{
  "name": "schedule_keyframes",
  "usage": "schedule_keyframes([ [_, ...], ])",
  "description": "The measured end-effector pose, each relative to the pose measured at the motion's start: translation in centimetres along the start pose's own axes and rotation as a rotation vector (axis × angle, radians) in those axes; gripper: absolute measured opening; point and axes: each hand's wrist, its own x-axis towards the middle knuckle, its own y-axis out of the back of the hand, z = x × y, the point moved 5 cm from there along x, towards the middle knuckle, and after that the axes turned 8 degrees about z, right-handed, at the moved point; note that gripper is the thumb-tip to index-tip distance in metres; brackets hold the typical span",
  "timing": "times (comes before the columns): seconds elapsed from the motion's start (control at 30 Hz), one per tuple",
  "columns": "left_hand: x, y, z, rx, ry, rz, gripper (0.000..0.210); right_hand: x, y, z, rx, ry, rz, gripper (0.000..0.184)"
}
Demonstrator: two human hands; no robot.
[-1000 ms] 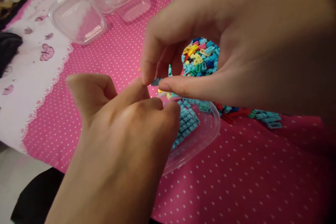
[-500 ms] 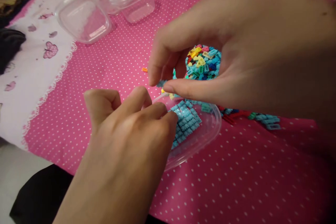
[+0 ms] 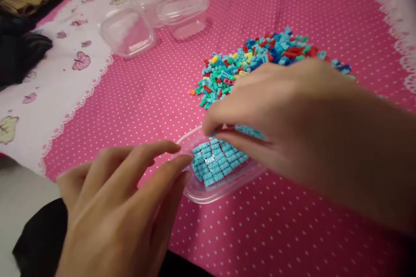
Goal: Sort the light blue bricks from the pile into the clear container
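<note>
A clear plastic lid (image 3: 203, 199) lies on the cloth, holding tidy rows of small light-blue toy bricks (image 3: 217, 162). Over its far side is my right hand (image 3: 279, 112), thumb and forefinger pinched together. A bit of a light-blue brick (image 3: 212, 135) shows at those fingertips, mostly covered. My left hand (image 3: 126, 199) hovers at the lid's left edge with its fingers apart and nothing between them. Behind my right hand spreads a heap of loose bricks (image 3: 224, 67) in blue, green, red and yellow, partly hidden by that hand.
Several clear plastic containers (image 3: 130, 52) stand at the back left. A pink dotted cloth (image 3: 260, 233) with a white lace-edged border (image 3: 69, 78) covers the table. One orange brick (image 3: 192, 92) lies at the heap's left edge. Dark fabric (image 3: 22, 52) is at far left.
My right hand has come down and nearer over the lid, uncovering more of the heap. My left hand has drawn back left and its fingers have opened, baring the brick rows. The view has shifted.
</note>
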Motion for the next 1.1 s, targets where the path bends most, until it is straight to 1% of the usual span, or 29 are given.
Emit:
schedule_keyframes([
  [0.03, -0.7, -0.1, -0.1, 0.013, 0.069, -0.008, 0.029, -0.2, -0.4, -0.7, -0.029, 0.016, -0.018, 0.013],
  [0.1, -1.9, -0.3, 0.5, -0.043, 0.120, 0.023, 0.032, -0.4, -0.9, -2.0, -0.076, 0.027, 0.008, 0.021],
  [0.2, -3.2, -1.3, 1.2, -0.162, 0.164, 0.007, 0.036, -0.7, -1.7, -3.1, -0.164, 0.058, 0.041, 0.018],
  [0.3, -4.1, -2.5, 1.3, -0.250, 0.197, 0.013, 0.042, -1.0, -2.3, -3.6, -0.219, 0.092, -0.002, 0.013],
  [0.37, -4.4, -3.3, 1.4, -0.284, 0.206, 0.026, 0.047, -1.2, -2.5, -3.6, -0.212, 0.081, -0.042, 0.012],
  [0.47, -4.5, -4.0, 1.7, -0.324, 0.217, 0.041, 0.049, -1.4, -2.8, -3.6, -0.183, 0.045, -0.084, 0.014],
  [0.6, -4.4, -4.0, 2.2, -0.347, 0.209, 0.054, 0.047, -1.4, -3.2, -3.7, -0.166, 0.006, -0.115, 0.016],
  [0.77, -4.0, -3.8, 2.3, -0.335, 0.186, 0.071, 0.042, -1.2, -3.5, -3.7, -0.208, 0.026, -0.099, 0.016],
  [0.93, -3.7, -4.0, 2.5, -0.326, 0.163, 0.088, 0.037, -1.2, -3.8, -3.5, -0.195, 0.037, -0.141, 0.016],
  [1.1, -3.8, -3.7, 2.6, -0.302, 0.138, 0.089, 0.036, -1.2, -3.2, -3.6, -0.209, 0.053, -0.094, 0.016],
])
